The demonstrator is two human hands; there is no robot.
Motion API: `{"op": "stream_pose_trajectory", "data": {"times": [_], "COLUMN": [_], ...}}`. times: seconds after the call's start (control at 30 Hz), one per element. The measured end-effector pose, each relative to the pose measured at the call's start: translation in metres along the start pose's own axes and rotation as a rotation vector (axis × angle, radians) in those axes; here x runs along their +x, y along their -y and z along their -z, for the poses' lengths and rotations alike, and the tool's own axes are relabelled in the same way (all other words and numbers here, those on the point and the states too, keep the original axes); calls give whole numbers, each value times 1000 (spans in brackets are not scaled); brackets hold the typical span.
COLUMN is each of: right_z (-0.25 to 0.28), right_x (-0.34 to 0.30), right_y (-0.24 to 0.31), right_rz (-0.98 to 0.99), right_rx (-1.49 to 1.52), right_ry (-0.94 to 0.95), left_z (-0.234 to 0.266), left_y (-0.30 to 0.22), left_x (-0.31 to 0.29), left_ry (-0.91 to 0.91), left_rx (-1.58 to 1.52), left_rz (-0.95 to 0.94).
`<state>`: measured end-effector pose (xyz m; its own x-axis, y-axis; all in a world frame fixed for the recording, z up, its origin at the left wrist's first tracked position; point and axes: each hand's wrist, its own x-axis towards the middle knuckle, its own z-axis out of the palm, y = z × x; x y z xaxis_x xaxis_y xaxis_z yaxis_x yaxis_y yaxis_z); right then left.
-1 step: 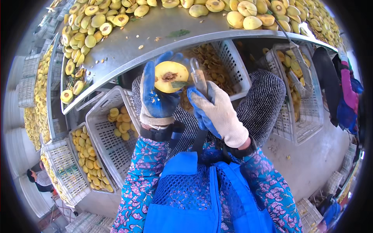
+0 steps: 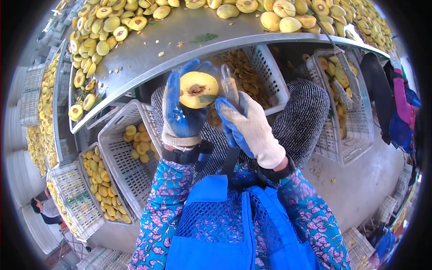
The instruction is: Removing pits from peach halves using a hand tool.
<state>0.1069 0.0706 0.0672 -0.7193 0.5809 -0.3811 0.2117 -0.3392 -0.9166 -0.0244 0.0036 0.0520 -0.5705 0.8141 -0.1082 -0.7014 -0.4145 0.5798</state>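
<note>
A halved yellow peach (image 2: 191, 86) rests in my left hand (image 2: 182, 114), its cut face up and its rough brown centre showing. The blue-coated fingers of that glove curl round the fruit's far and left sides. A dark green leaf bit (image 2: 207, 98) lies at the lower right of the cut face. In my right hand (image 2: 249, 126), gloved in white and blue, is a pitting tool (image 2: 230, 87) with a wooden handle and a looped metal tip. The loop points up and stands just right of the peach, apart from it.
Peach halves (image 2: 101, 31) are heaped on the metal table (image 2: 148, 45) ahead. Below its edge, a crate (image 2: 274, 81) between my knees holds brownish scraps. Crates with peaches stand left (image 2: 121, 175) and right (image 2: 335, 130). A person (image 2: 405, 103) is at the far right.
</note>
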Motion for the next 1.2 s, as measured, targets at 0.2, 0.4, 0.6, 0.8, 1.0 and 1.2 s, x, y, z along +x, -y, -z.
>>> {"op": "stream_pose_trajectory", "data": {"times": [0.2,0.4,0.6,0.8,1.0,1.2], "right_z": [-2,9,6,1,0,-6], "right_x": [10,19,-21,-19,-13,-15], "right_y": [-10,-15,-21,-32,-45,-51], "right_rz": [60,207,215,209,122,18], "right_rx": [160,-125,-684,-796,-852,-824], "right_ry": [-88,-156,-104,-21,-28,89], "left_z": [7,37,41,23,15,24], "left_y": [14,30,33,33,35,41], "left_x": [-11,-18,-11,-17,-18,-11], "left_ry": [19,-47,-167,-143,-183,-329], "left_rx": [105,228,14,150,270,293], "left_rz": [97,131,136,98,46,36]}}
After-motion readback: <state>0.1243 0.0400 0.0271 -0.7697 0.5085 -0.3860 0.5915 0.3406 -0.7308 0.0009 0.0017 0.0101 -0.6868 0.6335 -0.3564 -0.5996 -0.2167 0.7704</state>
